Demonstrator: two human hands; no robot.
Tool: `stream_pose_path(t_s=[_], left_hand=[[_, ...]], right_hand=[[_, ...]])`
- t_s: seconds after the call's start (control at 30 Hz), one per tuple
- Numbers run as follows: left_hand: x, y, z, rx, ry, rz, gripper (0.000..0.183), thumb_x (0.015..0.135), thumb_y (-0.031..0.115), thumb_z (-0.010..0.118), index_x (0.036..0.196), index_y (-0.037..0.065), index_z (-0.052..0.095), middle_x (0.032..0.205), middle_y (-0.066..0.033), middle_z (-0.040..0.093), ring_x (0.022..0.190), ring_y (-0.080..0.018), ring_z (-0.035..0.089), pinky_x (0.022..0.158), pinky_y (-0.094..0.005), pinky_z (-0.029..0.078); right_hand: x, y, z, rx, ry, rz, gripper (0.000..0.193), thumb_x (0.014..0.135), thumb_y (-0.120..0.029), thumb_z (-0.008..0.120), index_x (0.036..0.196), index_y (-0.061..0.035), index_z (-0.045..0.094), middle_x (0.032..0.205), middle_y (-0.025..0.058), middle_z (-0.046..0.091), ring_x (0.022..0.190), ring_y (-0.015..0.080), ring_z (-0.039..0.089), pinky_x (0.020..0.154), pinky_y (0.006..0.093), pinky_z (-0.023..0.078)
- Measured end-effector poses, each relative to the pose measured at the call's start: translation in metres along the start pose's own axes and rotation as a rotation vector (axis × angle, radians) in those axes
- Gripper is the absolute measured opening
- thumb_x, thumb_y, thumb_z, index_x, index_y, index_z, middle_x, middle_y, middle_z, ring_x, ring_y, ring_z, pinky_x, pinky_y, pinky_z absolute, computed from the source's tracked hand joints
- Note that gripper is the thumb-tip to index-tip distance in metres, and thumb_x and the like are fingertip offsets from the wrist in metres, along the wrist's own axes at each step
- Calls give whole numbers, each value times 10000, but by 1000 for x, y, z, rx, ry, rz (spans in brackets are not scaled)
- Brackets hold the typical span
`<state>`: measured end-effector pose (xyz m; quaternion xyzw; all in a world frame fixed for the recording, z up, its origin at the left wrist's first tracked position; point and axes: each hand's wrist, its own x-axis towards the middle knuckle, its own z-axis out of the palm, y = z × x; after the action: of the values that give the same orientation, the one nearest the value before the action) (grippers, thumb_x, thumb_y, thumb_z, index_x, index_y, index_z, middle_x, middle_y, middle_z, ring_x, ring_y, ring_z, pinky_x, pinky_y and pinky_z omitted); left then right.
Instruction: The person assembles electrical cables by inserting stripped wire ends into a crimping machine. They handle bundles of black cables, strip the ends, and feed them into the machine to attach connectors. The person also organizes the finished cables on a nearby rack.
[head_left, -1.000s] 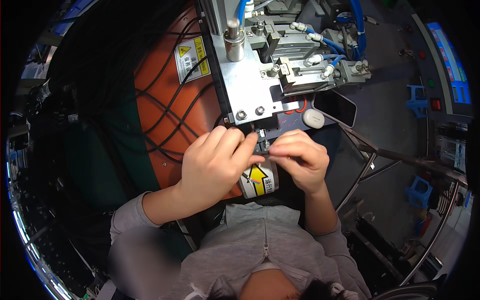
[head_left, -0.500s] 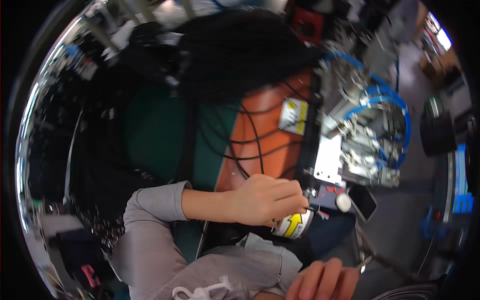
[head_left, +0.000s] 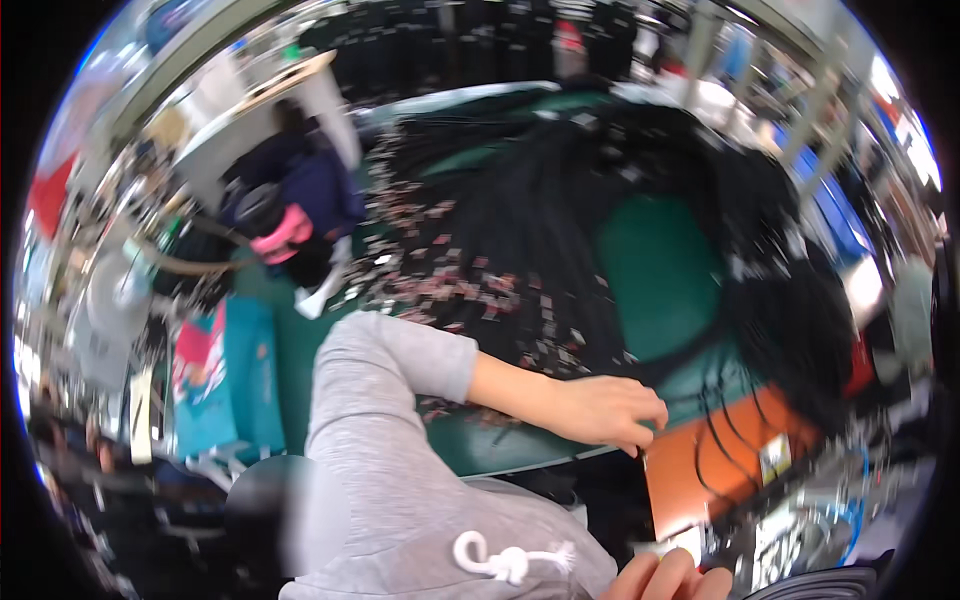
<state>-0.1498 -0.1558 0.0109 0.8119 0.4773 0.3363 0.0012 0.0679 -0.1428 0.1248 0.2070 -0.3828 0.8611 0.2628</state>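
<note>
My left hand (head_left: 610, 412) reaches across the front edge of the green table (head_left: 660, 270), beside the orange panel (head_left: 700, 465). Its fingers are loosely bent and a little apart, and I see nothing in them. A large bundle of black cables (head_left: 550, 230) lies over the table, with many small pinkish and silvery ends (head_left: 470, 285) spread near my left forearm. Several thin black leads cross the orange panel. At the bottom edge, my right hand (head_left: 668, 578) shows only bent fingers held close together; whatever they may hold is hidden.
A machine with metal parts and blue tubing (head_left: 855, 515) stands at the lower right, smeared by motion. On the left are a teal bag (head_left: 228, 375), dark cloth with a pink item (head_left: 285, 235) and a white box (head_left: 335, 110). Metal posts (head_left: 700, 50) rise behind the table.
The view has swung left, bringing the cable ends and teal bag into sight. My left hand has left the machine's side and its fingers have loosened. My right hand sits lower in the picture.
</note>
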Motion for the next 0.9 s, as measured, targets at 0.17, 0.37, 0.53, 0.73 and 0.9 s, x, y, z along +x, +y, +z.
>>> stream_pose_path(t_s=[0.17,0.37,0.53,0.73,0.9], left_hand=[[-59,-6,7,-65,-92,-109,195,787,223,643,936,97,637,1230,-134,529,1099,-307,528,879,-409,461],[-62,-12,-17,103,-32,-16,282,815,165,575,1089,127,625,1207,-118,537,1098,-295,525,868,-392,458],[-38,-47,-12,112,75,-67,370,769,143,624,1138,166,617,1178,-117,541,1071,-314,543,855,-427,476],[-9,-77,11,-67,44,-376,409,800,99,582,1209,96,570,1294,-210,449,1187,-374,466,962,-456,430],[20,-100,35,-222,-31,-621,561,778,111,620,1313,34,474,1356,-279,371,1252,-425,393,1019,-464,392]], right_hand=[[42,3,-38,-579,-338,153,114,943,-99,523,863,-27,561,801,95,534,822,217,544,673,305,467],[42,11,-194,-1530,137,418,131,934,-85,557,838,4,563,816,79,565,768,158,555,647,268,445],[31,3,-178,-2096,267,831,217,938,-175,559,1015,25,598,970,120,615,867,226,590,764,313,470],[32,10,-139,-2242,155,694,369,951,-295,546,1162,-3,624,1162,226,624,1044,364,605,882,409,482],[28,8,-154,-2239,151,594,345,936,-241,583,1141,33,630,1128,214,643,988,355,630,874,380,486]])
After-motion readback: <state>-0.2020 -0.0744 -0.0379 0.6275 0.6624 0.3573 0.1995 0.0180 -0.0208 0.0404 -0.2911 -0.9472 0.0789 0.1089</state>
